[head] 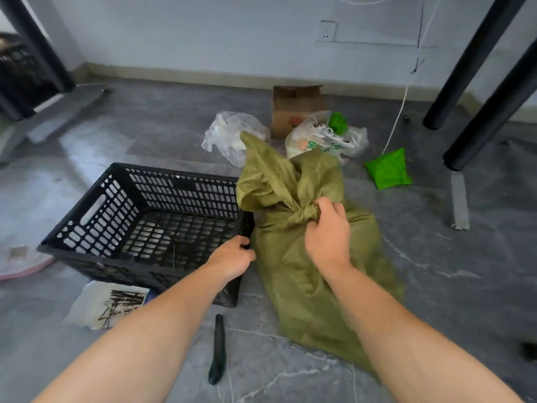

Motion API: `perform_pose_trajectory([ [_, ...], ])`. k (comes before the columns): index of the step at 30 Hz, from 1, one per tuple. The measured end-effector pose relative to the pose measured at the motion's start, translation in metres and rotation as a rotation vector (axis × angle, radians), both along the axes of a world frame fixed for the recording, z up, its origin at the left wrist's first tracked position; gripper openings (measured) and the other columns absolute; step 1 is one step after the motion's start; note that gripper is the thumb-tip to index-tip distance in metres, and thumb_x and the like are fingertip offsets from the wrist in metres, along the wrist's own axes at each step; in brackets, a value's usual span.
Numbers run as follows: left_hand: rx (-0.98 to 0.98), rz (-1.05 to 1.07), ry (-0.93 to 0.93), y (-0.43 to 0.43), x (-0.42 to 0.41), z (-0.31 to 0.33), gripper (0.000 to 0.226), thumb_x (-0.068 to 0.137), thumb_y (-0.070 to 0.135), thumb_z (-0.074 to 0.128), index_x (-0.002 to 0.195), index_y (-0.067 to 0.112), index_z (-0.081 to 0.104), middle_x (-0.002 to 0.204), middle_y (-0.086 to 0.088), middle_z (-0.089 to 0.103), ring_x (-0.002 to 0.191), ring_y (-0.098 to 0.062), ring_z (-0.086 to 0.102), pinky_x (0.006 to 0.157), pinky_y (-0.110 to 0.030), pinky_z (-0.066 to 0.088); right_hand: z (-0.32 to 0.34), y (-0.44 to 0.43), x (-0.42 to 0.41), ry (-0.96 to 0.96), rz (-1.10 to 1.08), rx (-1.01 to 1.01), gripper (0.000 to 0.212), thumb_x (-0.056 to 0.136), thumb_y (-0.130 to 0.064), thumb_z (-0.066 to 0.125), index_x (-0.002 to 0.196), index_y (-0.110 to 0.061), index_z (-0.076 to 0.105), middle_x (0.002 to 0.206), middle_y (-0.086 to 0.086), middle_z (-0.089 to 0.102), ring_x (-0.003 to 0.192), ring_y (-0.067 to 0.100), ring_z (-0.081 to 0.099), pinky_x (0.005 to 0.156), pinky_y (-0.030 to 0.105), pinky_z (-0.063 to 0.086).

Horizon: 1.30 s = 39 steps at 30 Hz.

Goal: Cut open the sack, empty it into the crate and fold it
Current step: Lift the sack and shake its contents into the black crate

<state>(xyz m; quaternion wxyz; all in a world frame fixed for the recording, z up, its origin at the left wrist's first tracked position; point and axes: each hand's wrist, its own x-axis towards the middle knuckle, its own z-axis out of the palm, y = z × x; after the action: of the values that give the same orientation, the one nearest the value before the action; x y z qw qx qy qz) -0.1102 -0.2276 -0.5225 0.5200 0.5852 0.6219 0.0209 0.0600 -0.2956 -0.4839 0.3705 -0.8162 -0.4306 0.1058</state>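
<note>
Green woven sack [305, 271] lies at three o'clock of the crate [139, 216], touching it. Its tied neck is gripped by the right hand [328, 232]; the left hand [232, 257] curls over the crate's near corner. At six o'clock a dark tool [218, 350], probably a cutter, lies untouched; tugging the knot may spill contents outside the crate

Two bare hands on two bare forearms, uncovered from the fingertips down to the lower edge of the view. Left hand [232, 258] at the near right corner of the crate [87, 258]; right hand [328, 237] off to the crate's right. Slim wrists, smooth forearms.
</note>
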Motion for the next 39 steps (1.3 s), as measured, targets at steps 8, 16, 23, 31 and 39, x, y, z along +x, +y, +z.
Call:
perform_pose_trajectory([
  [8, -0.203, 0.212, -0.104, -0.020, 0.003, 0.067, 0.056, 0.070, 0.047, 0.056, 0.124, 0.031, 0.055, 0.129, -0.012, 0.062, 0.121, -0.034, 0.056, 0.106, -0.049, 0.045, 0.138, -0.019, 0.022, 0.009, 0.036, 0.148, 0.033, 0.079, 0.011, 0.053, 0.107, -0.005, 0.062, 0.107, 0.012, 0.052, 0.090, 0.017, 0.049, 0.074, 0.021, 0.032],
  [16, -0.311, 0.557, -0.132, -0.063, -0.010, 0.179, 0.056, 0.087, 0.051, 0.050, 0.138, 0.026, 0.050, 0.132, -0.006, 0.059, 0.114, -0.031, 0.058, 0.100, -0.049, 0.051, 0.278, -0.047, 0.014, 0.090, 0.138, 0.231, 0.032, 0.077, 0.011, 0.050, 0.090, -0.018, 0.055, 0.092, 0.005, 0.052, 0.077, -0.002, 0.047, 0.070, 0.009, 0.039],
  [23, -0.356, 0.682, 0.017, -0.087, -0.047, 0.224, 0.063, 0.099, 0.054, 0.036, 0.152, 0.020, 0.033, 0.156, -0.009, 0.038, 0.138, -0.035, 0.040, 0.112, -0.051, 0.035, 0.364, -0.059, 0.011, 0.449, 0.159, 0.314, 0.024, 0.094, 0.005, 0.048, 0.087, -0.018, 0.051, 0.081, -0.012, 0.056, 0.075, 0.007, 0.051, 0.069, 0.023, 0.045],
  [31, -0.679, 0.960, -0.285, -0.103, -0.053, 0.219, 0.068, 0.092, 0.062, 0.049, 0.140, 0.013, 0.052, 0.131, -0.016, 0.063, 0.111, -0.034, 0.062, 0.100, -0.053, 0.047, 0.389, -0.029, -0.001, 0.635, 0.040, 0.353, 0.022, 0.098, 0.002, 0.051, 0.090, -0.018, 0.053, 0.085, -0.007, 0.057, 0.080, 0.007, 0.055, 0.074, 0.022, 0.049],
  [39, -0.494, 1.081, -0.100, -0.092, -0.121, 0.222, 0.064, 0.093, 0.055, 0.046, 0.136, 0.007, 0.049, 0.126, -0.018, 0.061, 0.108, -0.040, 0.061, 0.097, -0.058, 0.050, 0.385, 0.010, -0.048, 0.388, 0.254, -0.032, 0.019, 0.089, -0.005, 0.057, 0.095, -0.023, 0.058, 0.094, -0.004, 0.066, 0.086, 0.006, 0.060, 0.067, 0.017, 0.044],
])
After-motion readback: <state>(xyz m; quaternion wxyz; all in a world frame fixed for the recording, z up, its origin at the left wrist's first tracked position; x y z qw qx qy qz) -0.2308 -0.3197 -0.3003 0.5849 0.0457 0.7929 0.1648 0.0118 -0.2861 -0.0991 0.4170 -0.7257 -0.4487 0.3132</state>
